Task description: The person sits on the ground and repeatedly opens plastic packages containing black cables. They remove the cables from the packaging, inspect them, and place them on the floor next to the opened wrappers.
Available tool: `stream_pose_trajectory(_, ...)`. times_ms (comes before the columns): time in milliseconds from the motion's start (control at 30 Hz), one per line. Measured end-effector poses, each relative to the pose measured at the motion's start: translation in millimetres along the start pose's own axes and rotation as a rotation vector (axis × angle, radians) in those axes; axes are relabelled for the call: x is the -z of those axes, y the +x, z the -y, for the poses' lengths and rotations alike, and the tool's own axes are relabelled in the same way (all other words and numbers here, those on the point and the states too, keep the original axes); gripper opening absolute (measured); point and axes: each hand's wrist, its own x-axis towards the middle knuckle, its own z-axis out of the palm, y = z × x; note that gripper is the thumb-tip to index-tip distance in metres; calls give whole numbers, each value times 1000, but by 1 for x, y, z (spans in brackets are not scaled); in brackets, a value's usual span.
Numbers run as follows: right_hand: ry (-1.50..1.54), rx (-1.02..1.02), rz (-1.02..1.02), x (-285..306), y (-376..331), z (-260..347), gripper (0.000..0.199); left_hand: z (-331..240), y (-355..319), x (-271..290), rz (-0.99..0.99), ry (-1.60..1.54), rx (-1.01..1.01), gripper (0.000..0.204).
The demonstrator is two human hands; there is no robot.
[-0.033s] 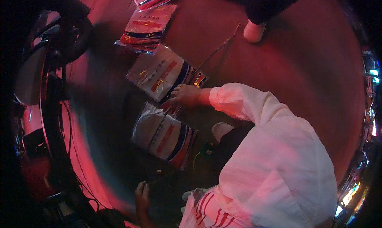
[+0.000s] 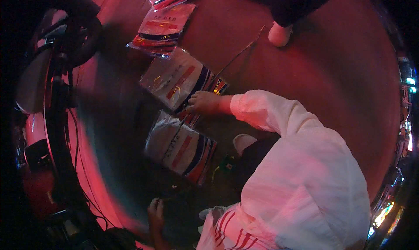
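The right hand (image 2: 205, 102) is resting at frame centre on the edge of a clear striped packet (image 2: 176, 77), fingers bent, grip unclear; a second packet (image 2: 179, 147) is lying just below; the left hand (image 2: 155, 210) is hovering at the lower edge, too dim to tell.

The right hand (image 2: 204, 103) is stretched forward from a white sleeve (image 2: 279, 119), palm down, fingers loosely curled. The left hand (image 2: 155, 210) is kept low and close to the body, well behind the right; its fingers cannot be made out.
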Motion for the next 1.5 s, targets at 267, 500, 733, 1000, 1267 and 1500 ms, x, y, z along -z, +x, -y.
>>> stream_pose_trajectory(267, -192, -71, -5, -10, -10, -28, 29, 60, 4, -3, -148, 49, 54, 27)
stream_pose_trajectory(500, -314, -185, -115, 2, -20, -68, 24, 103, -24, 3, -273, 113, 255, 28)
stream_pose_trajectory(733, -384, -194, 152, -7, -36, -90, 20, 130, -49, 1, -315, 145, 371, 30)
stream_pose_trajectory(1000, -196, -9, 321, 11, -39, -99, 32, 181, -101, 18, -348, 221, 568, 32)
stream_pose_trajectory(1267, -101, -85, 228, -3, -63, -85, 34, 227, -138, 40, -382, 281, 695, 34)
stream_pose_trajectory(1500, -20, -344, 245, 10, -58, -67, 21, 247, -138, 39, -378, 329, 791, 37)
